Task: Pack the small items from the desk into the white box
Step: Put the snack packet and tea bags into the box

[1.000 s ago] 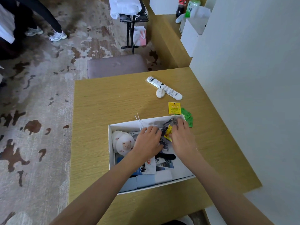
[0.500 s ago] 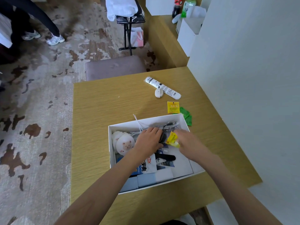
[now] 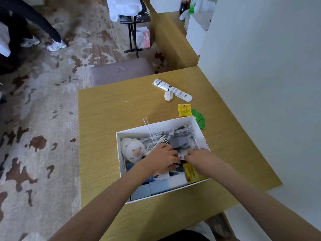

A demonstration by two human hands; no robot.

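Note:
The white box (image 3: pixel 156 126) stands on the wooden desk (image 3: pixel 111 122), near its front. Both hands are inside it. My left hand (image 3: pixel 163 158) lies palm down on the contents with its fingers curled over something dark; what it grips is hidden. My right hand (image 3: pixel 199 156) is beside it, fingertips down on the contents, nothing visibly held. A yellow packet (image 3: pixel 191 172) lies in the box under my right wrist. The box also holds round sheep-face plush pieces (image 3: pixel 134 151), white cables (image 3: pixel 154 139), a grey adapter (image 3: pixel 180 140) and pale blue boxes (image 3: pixel 156 188).
On the desk beyond the box lie a white tube (image 3: pixel 172 90), a small white round piece (image 3: pixel 168 96), a second yellow packet (image 3: pixel 184 110) and green packets (image 3: pixel 199 119). A white wall (image 3: pixel 260 84) borders the desk's right side. A stool (image 3: pixel 119 70) stands behind the desk.
My right hand carried the yellow packet from the box's far right corner toward me, and the packet now lies in the near right part. My left hand stayed on the contents.

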